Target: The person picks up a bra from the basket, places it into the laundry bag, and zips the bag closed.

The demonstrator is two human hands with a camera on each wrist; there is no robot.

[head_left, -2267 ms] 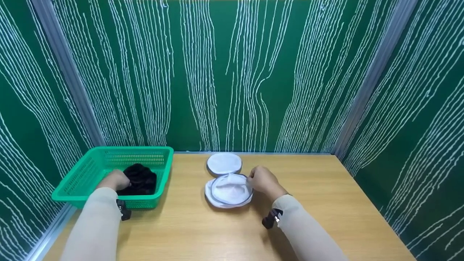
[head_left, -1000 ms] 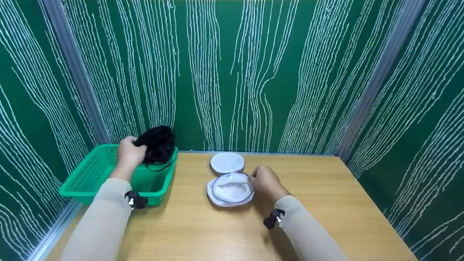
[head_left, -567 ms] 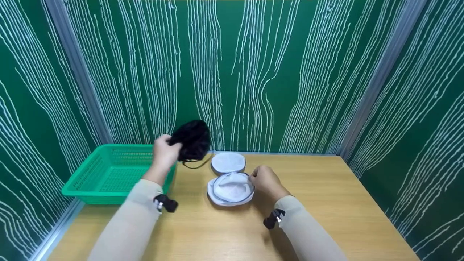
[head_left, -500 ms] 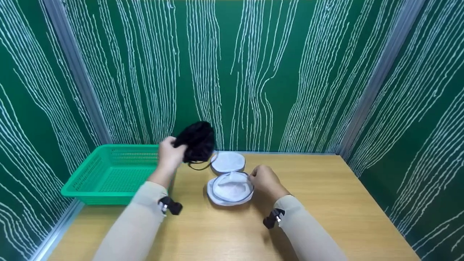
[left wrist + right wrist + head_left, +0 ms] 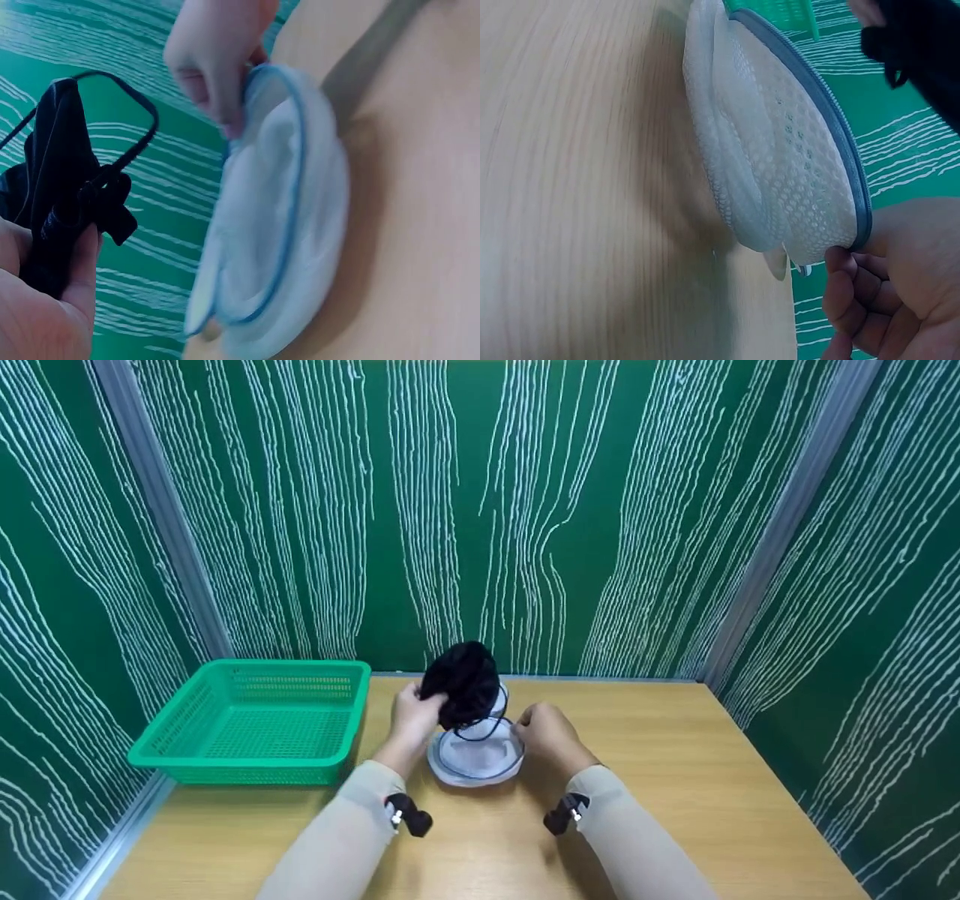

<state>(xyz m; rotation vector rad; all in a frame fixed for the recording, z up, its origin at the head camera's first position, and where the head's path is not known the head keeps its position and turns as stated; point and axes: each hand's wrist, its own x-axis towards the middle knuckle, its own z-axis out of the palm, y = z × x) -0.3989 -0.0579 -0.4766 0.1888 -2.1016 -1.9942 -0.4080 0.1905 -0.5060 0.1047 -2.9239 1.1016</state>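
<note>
My left hand (image 5: 417,718) grips a bunched black garment (image 5: 463,684) with thin straps, holding it above a white mesh laundry bag (image 5: 480,765). In the left wrist view, a strap of the black garment (image 5: 66,150) loops out past the thumb; its exact kind is hard to tell. The bag stands on the table with its round mouth open and its lid folded back, partly hidden by the garment. At the right of the mouth, my right hand (image 5: 553,737) pinches the grey zip edge (image 5: 847,161) between thumb and fingers, keeping it raised.
A green plastic basket (image 5: 247,763) with slotted walls stands at the left of the wooden table (image 5: 637,780). Green panels (image 5: 517,547) with white wavy lines rise along the table's back and sides. Small black cameras (image 5: 409,815) are strapped to both wrists.
My left hand has lifted the black garment out of the green basket and carried it right, then lower, over the mesh bag. The right hand has stayed at the bag's rim.
</note>
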